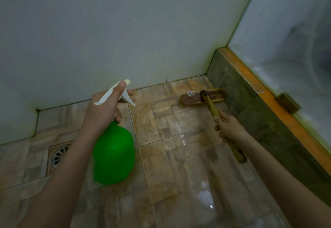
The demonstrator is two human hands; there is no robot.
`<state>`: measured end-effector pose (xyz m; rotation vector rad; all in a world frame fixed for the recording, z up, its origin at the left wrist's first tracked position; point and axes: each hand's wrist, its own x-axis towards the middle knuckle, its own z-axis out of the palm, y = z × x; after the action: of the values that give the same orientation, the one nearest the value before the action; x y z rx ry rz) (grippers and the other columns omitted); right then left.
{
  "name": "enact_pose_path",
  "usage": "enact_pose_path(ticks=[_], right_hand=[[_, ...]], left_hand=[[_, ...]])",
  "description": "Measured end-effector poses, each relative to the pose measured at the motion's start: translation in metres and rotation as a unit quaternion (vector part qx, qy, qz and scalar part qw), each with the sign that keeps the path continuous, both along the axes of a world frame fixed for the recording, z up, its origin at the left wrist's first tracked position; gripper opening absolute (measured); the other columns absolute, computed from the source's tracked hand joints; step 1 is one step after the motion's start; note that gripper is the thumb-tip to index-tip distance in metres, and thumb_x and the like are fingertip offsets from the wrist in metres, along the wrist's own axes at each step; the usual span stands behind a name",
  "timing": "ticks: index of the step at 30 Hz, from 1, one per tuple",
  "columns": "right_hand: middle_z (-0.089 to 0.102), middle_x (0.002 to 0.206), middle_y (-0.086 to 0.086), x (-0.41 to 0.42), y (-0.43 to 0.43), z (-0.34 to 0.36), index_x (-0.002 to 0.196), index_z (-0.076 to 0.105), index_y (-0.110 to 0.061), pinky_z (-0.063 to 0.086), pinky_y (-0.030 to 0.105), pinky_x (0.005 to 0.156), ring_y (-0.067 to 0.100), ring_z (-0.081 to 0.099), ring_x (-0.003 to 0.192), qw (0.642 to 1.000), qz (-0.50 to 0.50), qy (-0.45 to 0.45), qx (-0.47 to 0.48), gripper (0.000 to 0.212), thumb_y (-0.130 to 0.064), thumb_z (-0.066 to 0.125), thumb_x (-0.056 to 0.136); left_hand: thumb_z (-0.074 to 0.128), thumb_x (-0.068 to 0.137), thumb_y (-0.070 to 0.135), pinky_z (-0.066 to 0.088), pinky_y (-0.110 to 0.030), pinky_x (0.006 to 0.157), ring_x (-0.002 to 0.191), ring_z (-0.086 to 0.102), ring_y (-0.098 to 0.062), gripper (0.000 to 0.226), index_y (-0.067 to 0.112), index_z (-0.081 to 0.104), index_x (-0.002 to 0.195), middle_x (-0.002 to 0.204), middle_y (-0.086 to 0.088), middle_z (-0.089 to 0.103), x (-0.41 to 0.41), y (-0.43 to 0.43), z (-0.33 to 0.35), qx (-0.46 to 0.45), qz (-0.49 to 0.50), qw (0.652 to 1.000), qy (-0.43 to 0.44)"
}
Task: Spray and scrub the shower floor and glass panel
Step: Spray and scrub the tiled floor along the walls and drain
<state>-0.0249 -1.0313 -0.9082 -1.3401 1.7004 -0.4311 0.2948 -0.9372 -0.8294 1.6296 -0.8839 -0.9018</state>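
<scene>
The left hand (pixel 107 107) clamped the green spray bottle (pixel 114 154), nozzle aimed far-right toward the scrub brush (pixel 197 99), whose handle the right hand (pixel 231 129) gripped, head on the shower floor (pixel 179 156) in its far-right corner.

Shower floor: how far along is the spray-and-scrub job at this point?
Done: the floor tiles shine wet near the middle. In hand: the left hand grips the green spray bottle, the right hand holds the brush, its head on the floor in the far corner. Left: the glass panel; nothing touches it now.
</scene>
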Motion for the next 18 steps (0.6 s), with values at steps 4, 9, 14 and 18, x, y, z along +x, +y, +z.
enact_pose_path(ticks=[4, 9, 14, 18], right_hand=[[0.062, 0.096, 0.008, 0.045, -0.039, -0.018, 0.147, 0.033, -0.028, 0.049, 0.036, 0.064, 0.029, 0.063, 0.079, 0.943, 0.151, 0.231, -0.185, 0.045, -0.02, 0.033, 0.102], [0.061, 0.112, 0.013, 0.069, -0.074, -0.041, 0.15, 0.028, -0.026, 0.048, 0.036, 0.076, 0.031, 0.062, 0.093, 0.908, 0.156, 0.329, -0.208, 0.052, -0.012, 0.03, 0.1], [0.054, 0.118, 0.01, 0.081, -0.063, -0.043, 0.138, 0.045, -0.016, 0.04, 0.026, 0.084, 0.024, 0.057, 0.104, 0.897, 0.24, 0.284, -0.241, 0.038, -0.013, 0.033, 0.101], [0.057, 0.119, 0.016, 0.042, -0.095, -0.037, 0.149, 0.027, -0.033, 0.048, 0.039, 0.084, 0.035, 0.06, 0.097, 0.907, 0.207, 0.286, -0.228, 0.05, -0.024, 0.038, 0.101]], left_hand=[[0.049, 0.101, 0.056, 0.044, -0.029, 0.056, 0.037, 0.043, -0.013, 0.037, 0.056, 0.075, 0.075, 0.094, 0.008, 0.08, 0.003, 0.006, 0.001, 0.005, -0.002, 1.0, 0.007], [0.049, 0.099, 0.058, 0.044, -0.032, 0.059, 0.036, 0.044, -0.012, 0.033, 0.04, 0.077, 0.098, 0.101, 0.007, 0.08, 0.011, 0.014, -0.004, 0.011, 0.009, 1.0, 0.017], [0.051, 0.094, 0.067, 0.045, -0.035, 0.064, 0.038, 0.045, -0.012, 0.036, 0.044, 0.077, 0.097, 0.103, 0.011, 0.079, 0.015, 0.013, -0.006, 0.031, -0.002, 0.999, 0.02], [0.049, 0.078, 0.081, 0.046, -0.038, 0.067, 0.041, 0.047, -0.012, 0.038, 0.058, 0.073, 0.097, 0.105, 0.007, 0.079, 0.015, 0.015, -0.012, 0.033, 0.017, 0.999, 0.017]])
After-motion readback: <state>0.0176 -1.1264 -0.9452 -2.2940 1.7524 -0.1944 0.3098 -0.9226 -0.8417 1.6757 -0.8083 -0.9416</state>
